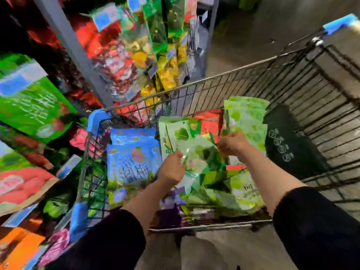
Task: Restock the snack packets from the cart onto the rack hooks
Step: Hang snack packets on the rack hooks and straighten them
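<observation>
Both my hands reach into the wire cart [194, 86]. My right hand [232, 143] grips a fanned bunch of light green snack packets [247, 117] and holds them upright above the load. My left hand [171, 168] pinches the edge of a pale green packet [194, 152] lying on the pile. Blue packets [134, 158] stand at the cart's left side, red packets [209, 121] at the back. The rack [124, 47] with hanging packets rises to the upper left. The picture is blurred and blocky.
A dark bag [286, 141] lies in the cart's right half. Large green and red packs [33, 106] hang close on the left. Grey floor [272, 28] stretches beyond the cart. Blue plastic corners [95, 119] cap the cart's rim.
</observation>
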### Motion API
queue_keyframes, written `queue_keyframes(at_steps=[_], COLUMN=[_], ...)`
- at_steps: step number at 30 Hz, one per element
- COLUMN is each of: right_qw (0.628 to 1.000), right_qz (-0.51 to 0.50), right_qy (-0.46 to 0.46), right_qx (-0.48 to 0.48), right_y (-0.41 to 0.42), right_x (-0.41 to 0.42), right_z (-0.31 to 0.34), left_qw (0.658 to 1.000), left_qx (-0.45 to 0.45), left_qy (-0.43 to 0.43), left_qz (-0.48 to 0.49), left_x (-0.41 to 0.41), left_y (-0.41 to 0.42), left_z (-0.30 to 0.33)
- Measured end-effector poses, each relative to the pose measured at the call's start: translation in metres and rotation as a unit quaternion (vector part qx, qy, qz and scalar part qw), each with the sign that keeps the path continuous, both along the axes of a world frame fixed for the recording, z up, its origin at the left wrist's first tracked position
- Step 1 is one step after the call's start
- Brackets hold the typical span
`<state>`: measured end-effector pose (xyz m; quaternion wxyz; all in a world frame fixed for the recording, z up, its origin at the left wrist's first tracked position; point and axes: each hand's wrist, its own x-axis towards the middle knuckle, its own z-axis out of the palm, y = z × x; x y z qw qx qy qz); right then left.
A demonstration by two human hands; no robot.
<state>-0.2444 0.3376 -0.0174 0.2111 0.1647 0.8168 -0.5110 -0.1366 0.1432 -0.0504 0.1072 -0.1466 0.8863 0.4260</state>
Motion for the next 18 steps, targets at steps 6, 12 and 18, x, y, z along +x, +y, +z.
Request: queue_keyframes(at_steps=[6,12,18], right_qw=[0.986,0.96,0.97], right_qz=[0.102,0.211,0.206], right_qy=[-0.079,-0.091,-0.039], right_qx=[0.103,0.157,0.119], right_y=[0.017,0.007,0.002], right_x=[-0.036,-0.042,-0.042], right_z=[-0.049,-0.106,-0.14], left_qw=[0.994,0.988,0.987], left_qx=[-0.032,-0.012,-0.018], left_qy=[-0.104,-0.153,-0.161], left_qz=[0.028,0.028,0.022], left_x=[-0.029,-0.04,-0.049], left_y=[0.01,0.015,0.021], left_z=[-0.048,-0.093,-0.108])
